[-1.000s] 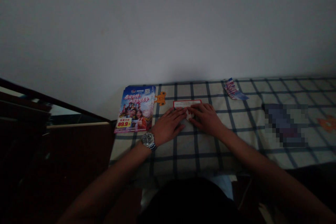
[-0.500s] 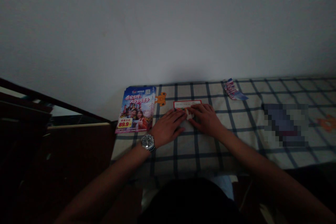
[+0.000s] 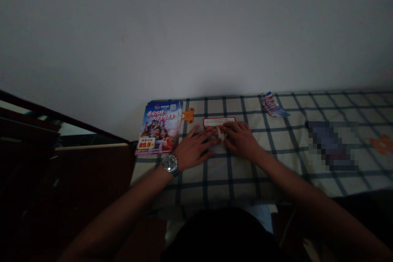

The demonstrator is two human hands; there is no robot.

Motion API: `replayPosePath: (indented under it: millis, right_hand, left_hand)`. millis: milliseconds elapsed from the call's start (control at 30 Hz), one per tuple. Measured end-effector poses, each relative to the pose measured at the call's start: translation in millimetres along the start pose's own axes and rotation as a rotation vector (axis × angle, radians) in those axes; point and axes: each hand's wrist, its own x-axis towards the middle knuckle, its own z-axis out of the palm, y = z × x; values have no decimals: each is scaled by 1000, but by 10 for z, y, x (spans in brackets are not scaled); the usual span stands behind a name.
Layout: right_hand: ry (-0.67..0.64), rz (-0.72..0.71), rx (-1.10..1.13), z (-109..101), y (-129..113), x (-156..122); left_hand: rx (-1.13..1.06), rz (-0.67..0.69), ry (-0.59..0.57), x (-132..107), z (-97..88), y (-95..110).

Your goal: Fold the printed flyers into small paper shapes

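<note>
A small sheet of paper with a red border point(image 3: 219, 122) lies on the checked cloth, its near part folded over and partly covered by my fingers. My left hand point(image 3: 196, 146), with a metal watch point(image 3: 170, 164) on its wrist, lies flat with spread fingers, the fingertips on the paper's left part. From the right, my right hand point(image 3: 241, 141) rests its bent fingers on the paper's right part, palm down. Whether it pinches the edge is hidden. To the left of my left hand is a stack of printed flyers point(image 3: 159, 129).
A curled, folded flyer piece point(image 3: 274, 106) lies at the back right by the wall point(image 3: 196, 32). Farther right is a dark, pixelated flat object point(image 3: 331, 145). The checked cloth point(image 3: 215, 190) covers the surface, and a dark rail point(image 3: 76, 120) stands at the left.
My left hand has slid slightly left and its fingers have spread, baring more of the folded paper. My right hand has barely shifted.
</note>
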Motion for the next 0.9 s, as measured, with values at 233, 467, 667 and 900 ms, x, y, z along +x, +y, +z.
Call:
replayPosePath:
  millis: [233,467,667,900]
  right_hand:
    - [-13,-1,-1,-9,3,-2]
    - [-13,8,-4,1,3,-6]
    - [0,7,-3,18,21,-4]
    - [4,28,-15,-1,-10,23]
  left_hand:
    - [11,-10,19,36,-17,33]
    - [12,4,22,18,-7,66]
    - [-15,-31,38,29,15,97]
    - [-31,-29,35,23,-13,58]
